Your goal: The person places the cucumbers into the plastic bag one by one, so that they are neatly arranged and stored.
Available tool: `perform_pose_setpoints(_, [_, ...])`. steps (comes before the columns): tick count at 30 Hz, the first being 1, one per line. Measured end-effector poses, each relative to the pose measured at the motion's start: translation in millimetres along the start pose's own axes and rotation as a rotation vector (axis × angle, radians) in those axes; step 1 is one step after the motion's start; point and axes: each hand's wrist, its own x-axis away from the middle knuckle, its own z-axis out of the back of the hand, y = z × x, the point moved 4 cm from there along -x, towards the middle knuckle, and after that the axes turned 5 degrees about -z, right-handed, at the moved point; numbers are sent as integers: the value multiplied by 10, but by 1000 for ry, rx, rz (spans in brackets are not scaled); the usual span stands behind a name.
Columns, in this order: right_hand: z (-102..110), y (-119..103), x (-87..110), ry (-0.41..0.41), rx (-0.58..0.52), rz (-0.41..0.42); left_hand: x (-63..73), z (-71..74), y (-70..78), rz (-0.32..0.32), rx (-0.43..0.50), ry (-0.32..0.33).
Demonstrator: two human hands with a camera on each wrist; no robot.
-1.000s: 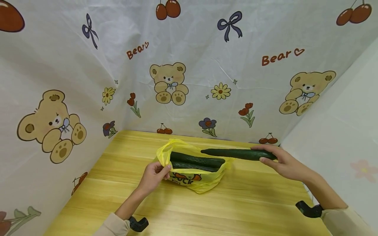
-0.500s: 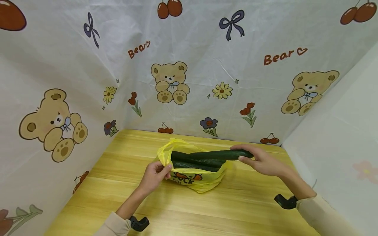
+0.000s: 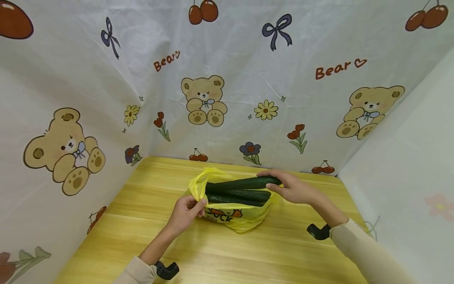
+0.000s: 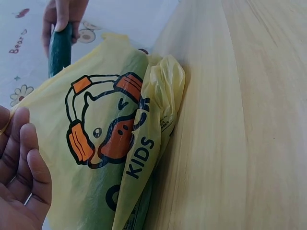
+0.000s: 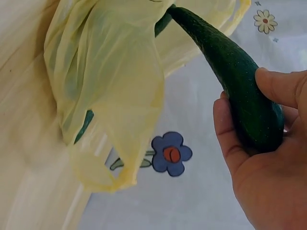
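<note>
A yellow plastic bag [image 3: 244, 221] with a cartoon duck print and the word KIDS lies on its side on the wooden table, its mouth facing up. Dark green cucumbers [image 3: 237, 200] lie inside it. My left hand [image 3: 186, 215] pinches the bag's rim at the left end and holds it up. My right hand [image 3: 289, 187] grips another cucumber [image 5: 240, 91] by its thick right end. The thin end of that cucumber reaches into the bag mouth, over those inside. In the left wrist view the bag's printed side [image 4: 105, 129] hides most of the contents.
The wooden table [image 3: 227, 256] stretches in front of the bag. Behind and to the left hangs a white cloth [image 3: 234, 138] printed with bears, flowers and cherries. A plain pale wall [image 3: 404, 177] stands at the right. Each wrist carries a black device [image 3: 167, 270].
My right hand has moved left with its cucumber, from right of the bag to over the bag's mouth, and the thin end now reaches inside. The left hand keeps its place on the rim.
</note>
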Motion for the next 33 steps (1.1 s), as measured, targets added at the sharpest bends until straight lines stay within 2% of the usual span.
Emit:
perform_pose_setpoints(11, [-234, -134, -356, -30, -43, 55, 24, 15, 1, -3, 12, -4])
perform_pose_setpoints(17, [-395, -130, -530, -42, -43, 63, 16, 13, 15, -15, 17, -3])
perform_pose_setpoints(23, [-516, -107, -613, -35, 52, 117, 2, 7, 20, -22, 21, -3])
perform_pose_setpoints(28, [-462, -79, -609, 1, 184, 108, -2, 8, 26, -29, 13, -5])
perform_pose_setpoints(33, [-413, -74, -636, -44, 264, 80, -6, 13, 24, -34, 15, -5])
